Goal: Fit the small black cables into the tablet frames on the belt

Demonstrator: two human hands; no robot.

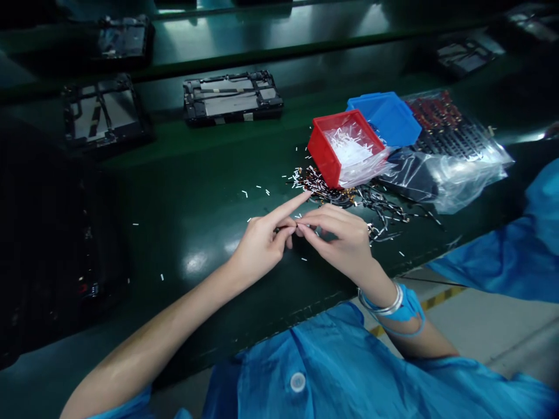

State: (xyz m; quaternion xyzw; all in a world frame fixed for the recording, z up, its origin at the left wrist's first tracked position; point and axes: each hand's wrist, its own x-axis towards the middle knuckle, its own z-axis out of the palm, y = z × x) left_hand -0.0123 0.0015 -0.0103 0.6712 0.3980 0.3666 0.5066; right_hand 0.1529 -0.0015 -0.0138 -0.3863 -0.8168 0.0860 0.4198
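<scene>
My left hand (pixel 262 241) pinches what looks like a thin black cable between thumb and fingers, its index finger stretched toward the cable pile. The fingertips of my right hand (pixel 338 233) are pressed together and meet the left ones at a tiny dark end. What the right fingers grip is too small to make out. Just beyond both hands lies a tangled pile of thin black cables (pixel 379 203) with small gold-coloured ends. Small white tubes (pixel 301 177) are scattered over and around it. Behind the pile, a tilted red bin (pixel 323 148) holds a plastic bag of white tubes (pixel 349 145).
A blue bin (pixel 386 116) stands behind the red one. To the right lies a clear plastic bag (pixel 463 174) beside rows of cables (pixel 449 125). Device assemblies (pixel 233 96) sit along the green bench (pixel 174 192). A neighbour's blue sleeve (pixel 502 256) is at the right edge.
</scene>
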